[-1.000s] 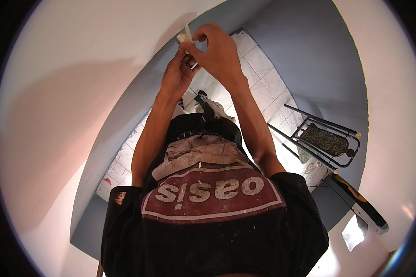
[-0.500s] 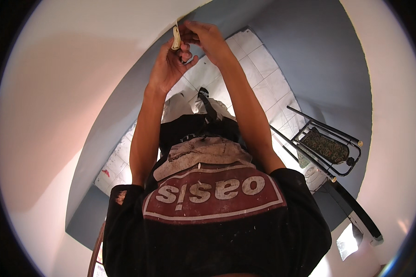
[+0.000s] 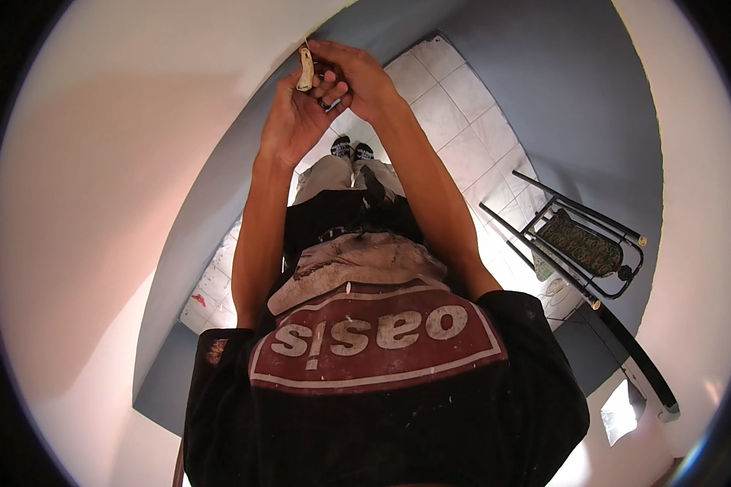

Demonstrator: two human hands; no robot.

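My left hand (image 3: pixel 291 122) holds a narrow, cream-coloured piece (image 3: pixel 304 71) upright between thumb and fingers. The piece is slightly curved, has a dark slot-like mark, and ends in a thin pale tip at the wall; its exact kind is unclear. My right hand (image 3: pixel 361 77) curls in from the other side, its fingertips closed by the top of the piece and partly hidden. Both hands are raised against the wall, where white paint (image 3: pixel 138 146) meets a grey-blue band (image 3: pixel 219 174).
A black metal-framed chair (image 3: pixel 581 243) with a patterned pad stands to the right by the grey-blue wall (image 3: pixel 577 89). Pale tiles (image 3: pixel 463 122) cover the floor, and my feet (image 3: pixel 353 148) stand on them. A small red scrap (image 3: pixel 199 299) lies on the tiles at the left.
My hands have shifted slightly left with the cream-coloured piece, and the right hand has come closer to the left. My feet now stand side by side.
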